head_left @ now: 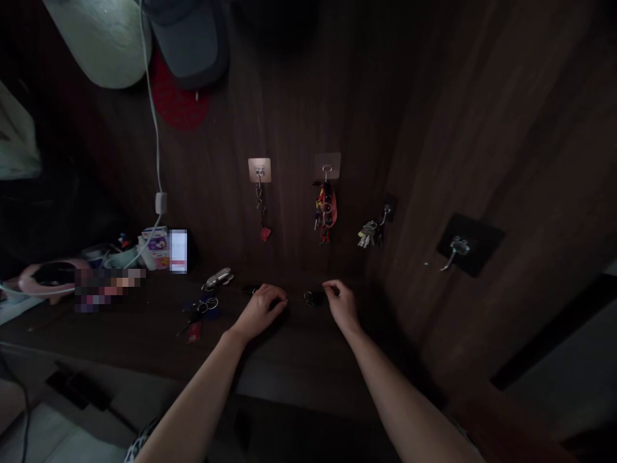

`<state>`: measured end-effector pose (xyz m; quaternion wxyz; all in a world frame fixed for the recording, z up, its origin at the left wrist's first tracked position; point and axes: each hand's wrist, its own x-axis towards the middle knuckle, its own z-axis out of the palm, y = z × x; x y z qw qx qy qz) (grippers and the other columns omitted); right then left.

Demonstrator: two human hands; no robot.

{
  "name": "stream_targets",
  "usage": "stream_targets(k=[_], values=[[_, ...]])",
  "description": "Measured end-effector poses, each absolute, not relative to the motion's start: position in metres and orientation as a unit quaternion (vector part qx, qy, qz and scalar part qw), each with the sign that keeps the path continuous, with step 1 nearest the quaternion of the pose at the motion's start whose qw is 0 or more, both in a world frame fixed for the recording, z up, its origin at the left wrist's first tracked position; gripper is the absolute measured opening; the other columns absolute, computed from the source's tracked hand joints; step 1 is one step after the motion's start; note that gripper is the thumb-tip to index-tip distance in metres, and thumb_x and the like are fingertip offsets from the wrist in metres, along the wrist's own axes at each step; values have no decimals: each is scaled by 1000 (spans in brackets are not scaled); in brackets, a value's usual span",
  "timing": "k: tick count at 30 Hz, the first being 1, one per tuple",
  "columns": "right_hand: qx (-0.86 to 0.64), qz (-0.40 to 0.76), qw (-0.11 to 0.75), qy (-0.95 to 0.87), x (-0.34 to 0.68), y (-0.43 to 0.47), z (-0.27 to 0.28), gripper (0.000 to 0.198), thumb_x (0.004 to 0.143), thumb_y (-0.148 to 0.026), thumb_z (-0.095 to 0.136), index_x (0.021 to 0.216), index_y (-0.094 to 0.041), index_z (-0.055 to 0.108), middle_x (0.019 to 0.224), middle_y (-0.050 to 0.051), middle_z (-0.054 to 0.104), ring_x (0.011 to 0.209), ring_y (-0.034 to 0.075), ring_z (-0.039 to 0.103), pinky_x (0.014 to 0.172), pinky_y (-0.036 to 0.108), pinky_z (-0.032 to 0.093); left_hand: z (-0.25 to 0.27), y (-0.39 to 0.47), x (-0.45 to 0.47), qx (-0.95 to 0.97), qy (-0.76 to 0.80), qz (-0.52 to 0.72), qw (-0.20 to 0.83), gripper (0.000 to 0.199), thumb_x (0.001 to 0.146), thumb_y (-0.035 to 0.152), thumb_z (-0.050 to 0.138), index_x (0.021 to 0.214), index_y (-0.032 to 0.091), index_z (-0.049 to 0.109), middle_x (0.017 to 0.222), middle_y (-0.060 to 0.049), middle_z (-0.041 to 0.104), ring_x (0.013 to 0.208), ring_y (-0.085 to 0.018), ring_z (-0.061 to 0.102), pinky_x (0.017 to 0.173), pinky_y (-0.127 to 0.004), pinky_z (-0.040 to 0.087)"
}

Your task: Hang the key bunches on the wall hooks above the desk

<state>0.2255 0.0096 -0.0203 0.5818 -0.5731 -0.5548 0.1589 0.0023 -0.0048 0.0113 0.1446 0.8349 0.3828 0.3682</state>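
My left hand point(263, 310) rests low over the dark shelf, its fingers curled down. A small dark item with a bit of metal point(250, 290) shows just behind its knuckles; what lies under the fingers is hidden. My right hand point(342, 303) has thumb and fingers pinched together at the edge of a small black item with a metal ring point(313, 298). Left of my hands lies a bunch of keys point(205, 307) with rings, a red tag and a silver piece point(218, 278) like a pocket knife.
On the back wall hang a chain with a red tag point(265, 233), a red lanyard bunch point(326, 212) and keys point(369, 234). A bare hook point(457, 247) is on the right wall. Caps point(190, 45), a white cable point(155, 122) and small boxes point(157, 243) are at left.
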Motion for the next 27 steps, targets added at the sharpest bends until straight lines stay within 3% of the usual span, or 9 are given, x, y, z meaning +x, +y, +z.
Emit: stream_targets(k=[5,10,17,21,27], values=[[-579,166,579,-549,225,10,-21,20,73,-32,46,75,-21,62,78,5,68,79,21,61,74,32,43,17,-4,5,682,451,507,273,21,82,40,50,78,20,56,76,0,62,75,-15,57,73,-26,43],[-581,161,576,-553,225,11,-22,20,73,-32,45,74,-21,62,78,5,67,79,22,61,75,34,43,25,2,0,597,437,566,365,29,74,46,58,79,17,60,86,-3,68,80,-15,61,74,-26,45],[-571,164,590,-547,225,10,-22,19,73,-32,46,73,-21,62,79,5,68,78,22,61,75,34,44,53,29,-3,570,453,624,283,40,68,39,67,101,18,60,89,-4,71,90,-19,64,83,-32,48],[-565,171,592,-549,225,10,-21,18,73,-31,47,72,-22,63,76,5,68,76,21,61,74,34,45,85,50,-1,564,482,640,198,26,72,34,62,93,18,66,90,-4,71,87,-18,64,79,-29,49],[-559,173,592,-554,225,12,-22,19,73,-34,48,71,-21,62,78,6,68,77,22,61,75,35,45,130,77,3,533,489,681,111,23,72,28,60,92,17,66,84,-4,70,79,-16,64,72,-26,48]])
